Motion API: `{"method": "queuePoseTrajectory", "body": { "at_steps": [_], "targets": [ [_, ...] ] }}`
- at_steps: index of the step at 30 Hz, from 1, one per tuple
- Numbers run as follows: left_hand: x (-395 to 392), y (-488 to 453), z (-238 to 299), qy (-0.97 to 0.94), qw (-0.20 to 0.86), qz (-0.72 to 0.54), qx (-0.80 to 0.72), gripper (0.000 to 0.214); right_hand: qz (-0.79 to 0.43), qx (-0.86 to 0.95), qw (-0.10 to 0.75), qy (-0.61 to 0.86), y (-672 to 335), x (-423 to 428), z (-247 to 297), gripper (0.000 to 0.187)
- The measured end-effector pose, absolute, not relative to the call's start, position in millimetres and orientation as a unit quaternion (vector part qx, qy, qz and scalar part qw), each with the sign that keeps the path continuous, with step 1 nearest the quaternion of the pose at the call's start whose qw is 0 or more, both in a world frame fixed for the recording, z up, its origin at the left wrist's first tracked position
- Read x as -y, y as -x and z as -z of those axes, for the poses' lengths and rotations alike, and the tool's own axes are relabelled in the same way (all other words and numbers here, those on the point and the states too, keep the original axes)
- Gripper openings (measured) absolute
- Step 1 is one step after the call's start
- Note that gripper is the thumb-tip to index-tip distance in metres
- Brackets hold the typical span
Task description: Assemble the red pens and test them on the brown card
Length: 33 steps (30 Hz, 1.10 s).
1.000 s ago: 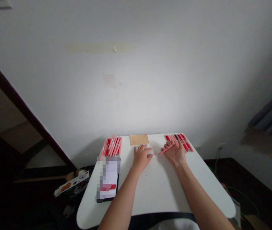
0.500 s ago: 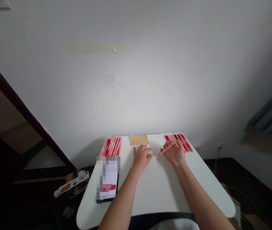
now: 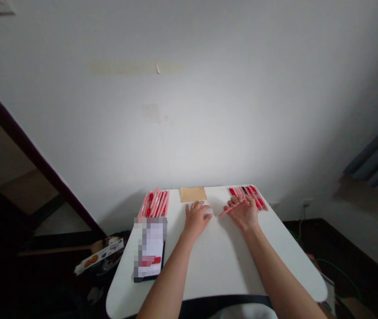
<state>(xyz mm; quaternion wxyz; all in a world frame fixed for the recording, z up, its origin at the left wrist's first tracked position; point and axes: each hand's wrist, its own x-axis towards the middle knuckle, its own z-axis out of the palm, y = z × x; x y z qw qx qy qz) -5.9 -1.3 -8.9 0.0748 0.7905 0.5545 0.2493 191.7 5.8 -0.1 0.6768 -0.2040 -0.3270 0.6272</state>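
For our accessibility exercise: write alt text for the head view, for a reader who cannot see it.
The right hand holds a pink pen over a table; the left hand lies flat beside it. A left row and right row of pens flank a card behind.

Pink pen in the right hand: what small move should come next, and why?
Probably pass the pink pen toward the left hand: the right hand holds it with one end pointing that way, and the left hand lies open and flat on the table.
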Motion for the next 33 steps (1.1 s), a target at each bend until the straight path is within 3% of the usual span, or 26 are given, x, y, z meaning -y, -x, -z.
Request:
{"method": "queuePoseTrajectory", "body": {
  "at_steps": [9, 17, 25, 33],
  "targets": [
    [1, 7, 10, -0.792, 0.078, -0.238, -0.557, 0.03, -0.633, 0.316, 0.675, 0.208, -189, -5, -2, 0.038],
    [2, 5, 6, -0.791, 0.068, -0.225, -0.565, 0.029, -0.702, 0.225, 0.664, 0.128, -189, -1, -5, 0.025],
    [-3, 12, 5, -0.715, -0.015, -0.234, -0.658, 0.033, -0.671, 0.244, 0.675, 0.185, -190, -7, 2, 0.017],
    [-7, 16, 11, -0.698, -0.037, -0.211, -0.683, 0.042, -0.658, 0.25, 0.678, 0.213, -190, -14, 8, 0.021]
  ]
}}
